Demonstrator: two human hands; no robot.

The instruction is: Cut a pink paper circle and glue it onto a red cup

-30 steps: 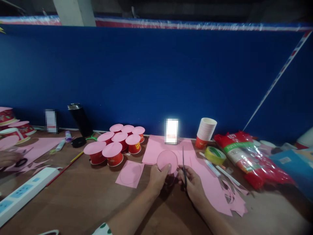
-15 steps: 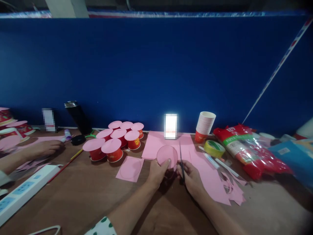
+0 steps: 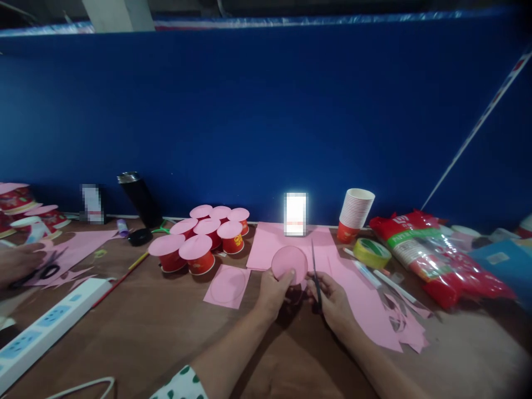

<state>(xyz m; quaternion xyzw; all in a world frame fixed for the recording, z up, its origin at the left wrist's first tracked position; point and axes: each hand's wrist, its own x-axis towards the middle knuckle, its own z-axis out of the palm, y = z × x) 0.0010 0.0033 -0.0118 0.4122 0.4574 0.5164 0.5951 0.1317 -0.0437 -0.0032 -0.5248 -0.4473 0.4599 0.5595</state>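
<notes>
Between thumb and fingers, my left hand (image 3: 275, 291) grips a round pink paper disc (image 3: 290, 263) at its lower edge. My right hand (image 3: 330, 299) holds a pair of scissors (image 3: 315, 271), the blade pointing up just right of the disc and apart from it. Its fingers partly hide the handles. To the left lies a pink paper square (image 3: 226, 286) with a circle drawn on it. Behind my hands, pink sheets (image 3: 266, 244) are spread on the table. Several red paper cups (image 3: 197, 257), topped with pink discs, stand upside down at centre left.
A stack of paper cups (image 3: 356, 213), yellow tape (image 3: 372, 253), markers (image 3: 394, 285), paper scraps (image 3: 409, 327) and a red cup bag (image 3: 436, 249) lie right. A power strip (image 3: 50, 332), black bottle (image 3: 141, 199) and a co-worker's hand (image 3: 19, 263) with scissors are left.
The whole view has shifted slightly, so things sit further right. My hands keep nearly the same hold. The co-worker's hand has moved left, and scissors now show at it.
</notes>
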